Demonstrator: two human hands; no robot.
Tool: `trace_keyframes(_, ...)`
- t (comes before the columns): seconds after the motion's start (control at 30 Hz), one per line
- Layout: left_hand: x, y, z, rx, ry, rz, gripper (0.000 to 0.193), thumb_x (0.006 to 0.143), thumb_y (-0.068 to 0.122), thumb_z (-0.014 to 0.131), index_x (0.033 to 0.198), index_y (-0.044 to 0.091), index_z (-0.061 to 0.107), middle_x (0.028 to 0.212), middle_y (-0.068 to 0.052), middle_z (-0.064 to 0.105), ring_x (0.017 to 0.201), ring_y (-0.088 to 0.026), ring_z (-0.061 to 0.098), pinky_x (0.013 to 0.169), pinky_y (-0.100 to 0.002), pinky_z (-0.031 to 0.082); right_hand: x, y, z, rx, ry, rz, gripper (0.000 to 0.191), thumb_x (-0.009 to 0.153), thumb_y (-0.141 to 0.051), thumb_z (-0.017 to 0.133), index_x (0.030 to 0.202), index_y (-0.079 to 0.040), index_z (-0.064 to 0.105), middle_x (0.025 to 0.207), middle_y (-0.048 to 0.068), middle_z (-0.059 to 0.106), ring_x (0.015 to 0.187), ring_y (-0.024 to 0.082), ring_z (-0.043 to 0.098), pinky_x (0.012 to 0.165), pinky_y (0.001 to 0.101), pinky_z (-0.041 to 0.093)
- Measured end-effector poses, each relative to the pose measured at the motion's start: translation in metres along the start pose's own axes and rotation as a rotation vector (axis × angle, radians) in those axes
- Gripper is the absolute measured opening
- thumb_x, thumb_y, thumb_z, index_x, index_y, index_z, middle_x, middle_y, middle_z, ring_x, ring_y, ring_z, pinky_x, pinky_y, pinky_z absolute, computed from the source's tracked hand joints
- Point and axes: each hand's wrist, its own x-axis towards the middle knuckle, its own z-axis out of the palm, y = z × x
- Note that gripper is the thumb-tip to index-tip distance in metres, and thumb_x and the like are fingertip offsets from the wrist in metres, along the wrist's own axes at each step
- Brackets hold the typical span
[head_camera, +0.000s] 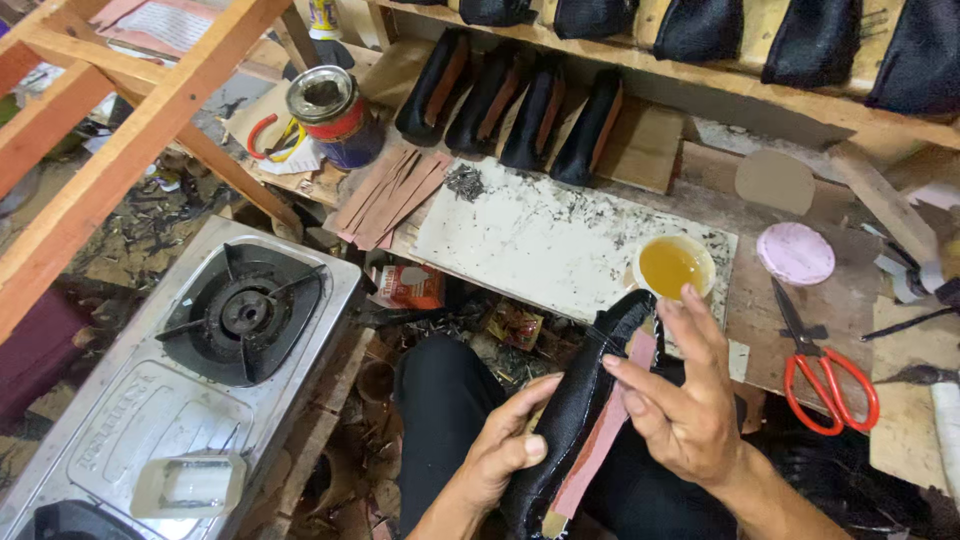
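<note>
Head view: the black textured shoe upper with a pink-brown insole strip (590, 410) lies over the person's lap, in front of the table (700, 200). Its long axis runs diagonally, the upper end pointing up-right toward the small cup of amber glue (672, 266). The left hand (500, 450) has its grip closed around the lower edge of the upper. The right hand (685, 400) is mostly open, fingertips resting on the strip. Red-handled scissors (825, 375) lie to the right.

Small red-orange packet (408, 286) lies beside the steel stove (150, 400).
</note>
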Motion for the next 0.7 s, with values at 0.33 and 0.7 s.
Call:
trace_keyframes(0.33, 0.015, 0.003, -0.001, -0.223, 0.219, 0.191, 0.108, 0.078, 0.046, 0.083, 0.159, 0.001, 0.028, 0.155, -0.017, 0.045, 0.140, -0.026, 0.048, 0.117, -0.039, 0.039, -0.053, -0.017, 0.012, 0.489, -0.168, 0.331, 0.099, 0.078, -0.042, 0.079, 0.156, -0.006, 0.030, 0.159, 0.026, 0.038, 0.146, 0.040, 0.043, 0.120, 0.0527, 0.031)
trace_keyframes(0.7, 0.029, 0.003, -0.012, -0.428, 0.244, 0.234, 0.089, 0.084, 0.042, 0.078, 0.151, 0.001, 0.037, 0.140, -0.013, 0.055, 0.132, -0.029, 0.051, 0.113, -0.045, 0.043, -0.098, -0.022, 0.061, 0.982, -0.026, 0.727, 0.131, 0.066, -0.002, 0.087, 0.163, -0.005, 0.000, 0.142, 0.034, 0.050, 0.132, 0.039, 0.055, 0.109, 0.0459, 0.044)
